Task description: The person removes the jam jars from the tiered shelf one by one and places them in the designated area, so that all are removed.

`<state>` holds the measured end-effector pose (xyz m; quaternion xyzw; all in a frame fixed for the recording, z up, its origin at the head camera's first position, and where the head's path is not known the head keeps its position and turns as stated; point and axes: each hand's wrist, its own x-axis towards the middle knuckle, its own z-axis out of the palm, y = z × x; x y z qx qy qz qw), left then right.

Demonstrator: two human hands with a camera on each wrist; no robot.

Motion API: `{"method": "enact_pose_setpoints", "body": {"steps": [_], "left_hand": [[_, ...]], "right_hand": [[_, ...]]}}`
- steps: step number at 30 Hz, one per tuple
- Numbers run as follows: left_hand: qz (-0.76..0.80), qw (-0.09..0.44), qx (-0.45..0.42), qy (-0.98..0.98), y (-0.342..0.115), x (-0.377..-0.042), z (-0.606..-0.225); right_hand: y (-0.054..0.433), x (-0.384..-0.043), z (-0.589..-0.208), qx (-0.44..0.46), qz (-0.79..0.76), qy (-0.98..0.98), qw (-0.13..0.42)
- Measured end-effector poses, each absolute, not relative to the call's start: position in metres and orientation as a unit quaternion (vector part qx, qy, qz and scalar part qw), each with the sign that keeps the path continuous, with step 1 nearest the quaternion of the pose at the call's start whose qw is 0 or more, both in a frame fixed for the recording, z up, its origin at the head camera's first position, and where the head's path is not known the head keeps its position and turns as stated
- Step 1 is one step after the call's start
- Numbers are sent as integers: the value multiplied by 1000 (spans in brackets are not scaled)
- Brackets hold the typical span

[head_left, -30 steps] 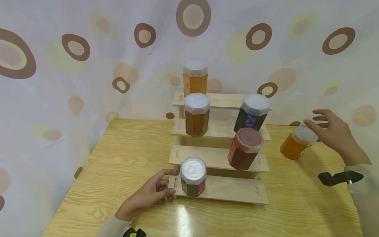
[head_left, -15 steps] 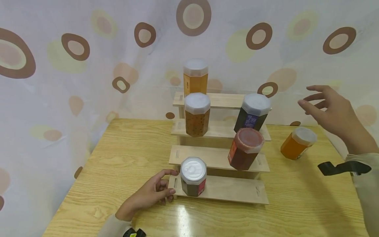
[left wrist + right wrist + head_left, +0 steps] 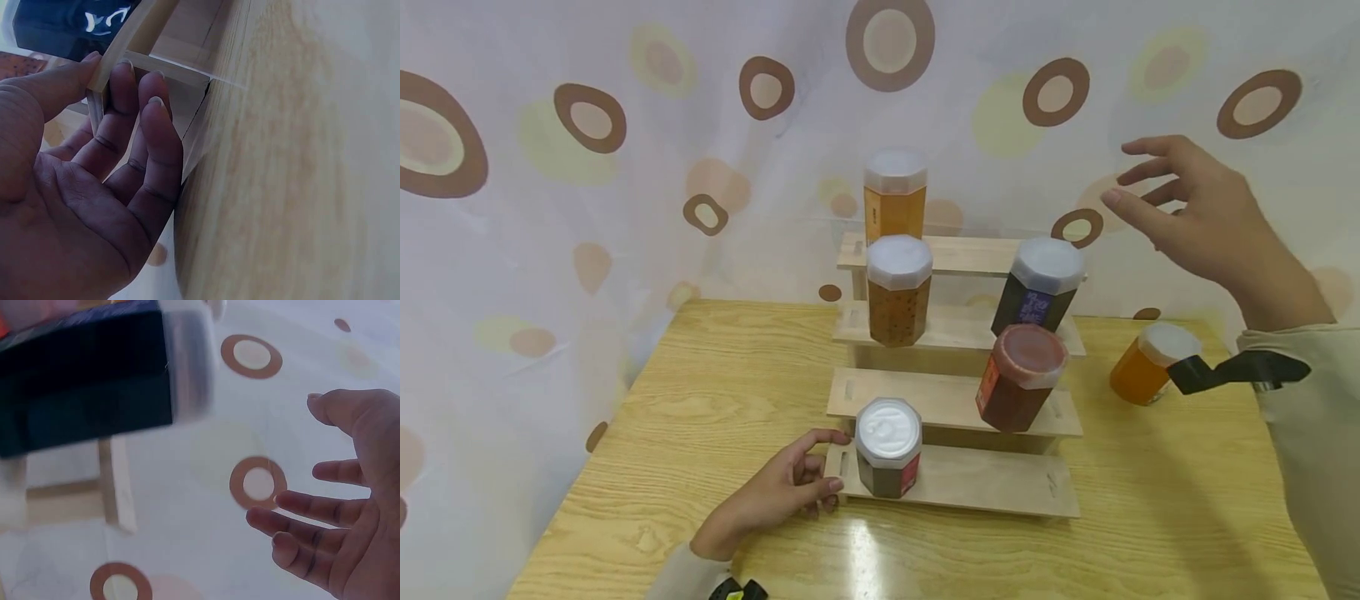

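Note:
My left hand [image 3: 790, 487] grips the left end of the bottom board of a stepped wooden rack [image 3: 992, 479]. In the left wrist view, the thumb lies on top of the board and the curled fingers [image 3: 156, 144] reach beneath. Close to that hand, a jar with a silvery lid [image 3: 889, 446] stands on the bottom step. My right hand [image 3: 1198, 204] is raised in the air, fingers spread and holding nothing. Below and left of it is a dark jar with a purple label [image 3: 1037, 287], which looms large in the right wrist view [image 3: 94, 381].
An amber jar [image 3: 1142, 367] stands on the wooden table [image 3: 715, 375], right of the rack. Other jars on the rack are a red one [image 3: 1018, 383], a speckled brown one [image 3: 898, 292] and a golden one [image 3: 895, 200] at the top. A patterned cloth [image 3: 647, 250] hangs behind.
My right hand has risen from beside the amber jar and moved left, toward the upper right of the rack. The left hand and the jars have stayed put.

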<state>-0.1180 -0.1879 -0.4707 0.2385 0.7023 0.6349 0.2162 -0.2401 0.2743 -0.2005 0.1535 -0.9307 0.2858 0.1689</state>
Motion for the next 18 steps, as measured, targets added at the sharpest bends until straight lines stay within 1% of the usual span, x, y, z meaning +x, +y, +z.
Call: {"method": "enact_pose_setpoints", "body": {"steps": [6,12,18], "left_hand": [[637,219,242,698,-188,-118,-472],[637,215,243,699,-189,-118,-473],[639,219,242,697,-188,-119,-472]], "right_hand": [[237,-251,-184,183,292,-927,152],[200,-261,-177,238,263,-924,141],[172,-266,-170,264,223,-932,108]]}}
